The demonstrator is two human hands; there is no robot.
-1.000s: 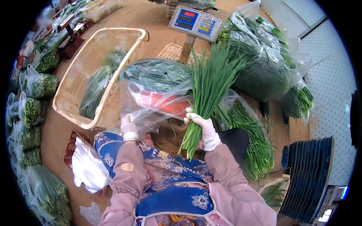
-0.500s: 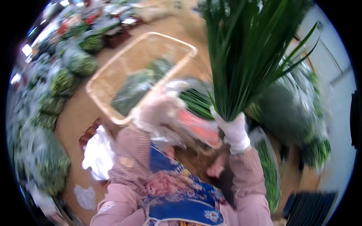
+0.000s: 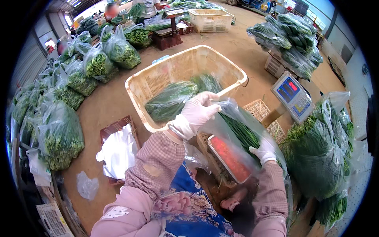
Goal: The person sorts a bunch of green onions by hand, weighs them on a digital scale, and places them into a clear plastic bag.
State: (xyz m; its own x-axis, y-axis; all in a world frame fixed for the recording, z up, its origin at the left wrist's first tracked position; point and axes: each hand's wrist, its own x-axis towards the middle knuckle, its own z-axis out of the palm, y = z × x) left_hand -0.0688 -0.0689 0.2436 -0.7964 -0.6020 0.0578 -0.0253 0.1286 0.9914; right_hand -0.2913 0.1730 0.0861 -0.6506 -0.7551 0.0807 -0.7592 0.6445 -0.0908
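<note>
My left hand (image 3: 199,112), in a white glove, pinches the upper edge of a clear plastic bag (image 3: 227,106). A bunch of long, flat green leaves, like garlic chives (image 3: 241,130), lies slanted in the bag. My right hand (image 3: 264,151), also gloved, grips the lower end of the bunch with the thumb on top; film partly covers its fingers. Beneath the bag is a rimmed tray with a red surface (image 3: 229,158), resting on a tan crate (image 3: 205,144). Bagged greens (image 3: 171,100) lie in the large cream basket (image 3: 136,106) beyond my left hand.
A digital scale display (image 3: 293,96) stands ahead to the right. Large bagged greens (image 3: 316,158) crowd the right side, and several more (image 3: 63,130) line the left. White plastic bags (image 3: 118,152) lie on a dark red crate (image 3: 130,122). Other people work far off.
My right hand has brought the raised bunch of chives down into the bag. My left hand has moved right, holding the bag's edge. The view has tilted up, showing more of the room.
</note>
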